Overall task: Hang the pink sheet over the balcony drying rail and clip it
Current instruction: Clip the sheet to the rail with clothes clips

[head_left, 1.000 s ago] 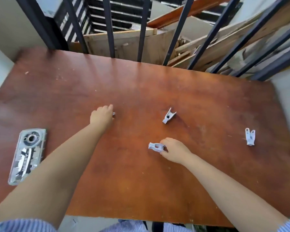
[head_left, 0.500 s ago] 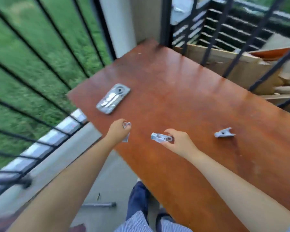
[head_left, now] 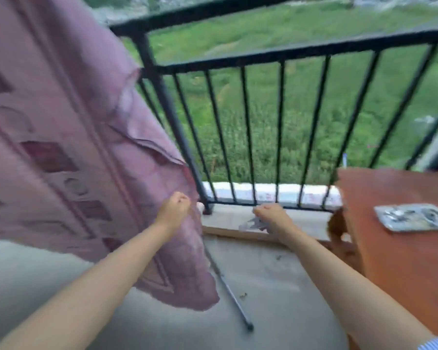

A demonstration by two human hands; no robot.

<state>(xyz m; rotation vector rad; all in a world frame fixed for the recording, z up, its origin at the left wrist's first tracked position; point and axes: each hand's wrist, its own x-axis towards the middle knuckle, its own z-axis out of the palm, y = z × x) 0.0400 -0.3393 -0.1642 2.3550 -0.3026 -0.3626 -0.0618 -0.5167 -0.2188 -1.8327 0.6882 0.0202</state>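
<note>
Grass is showing green beyond the black railing (head_left: pixel 278 127), which is running across the far edge of a concrete balcony floor (head_left: pixel 271 279). Hanging over the rail's corner, the pink sheet (head_left: pixel 61 147) is filling the space to the left of both hands and draping down past the left wrist. The left hand (head_left: pixel 173 210) is curling into a fist against the sheet's lower edge; whether it is holding anything inside is too blurred to tell. The right hand (head_left: pixel 272 214) is gripping a pale clip (head_left: pixel 254 224), which is sticking out just below its knuckles. Off to the right of that hand, a brown table (head_left: pixel 402 248) is carrying 1 flat silvery object (head_left: pixel 412 217). Below both hands, 1 thin metal rod (head_left: pixel 228 286) is lying on the floor.
</note>
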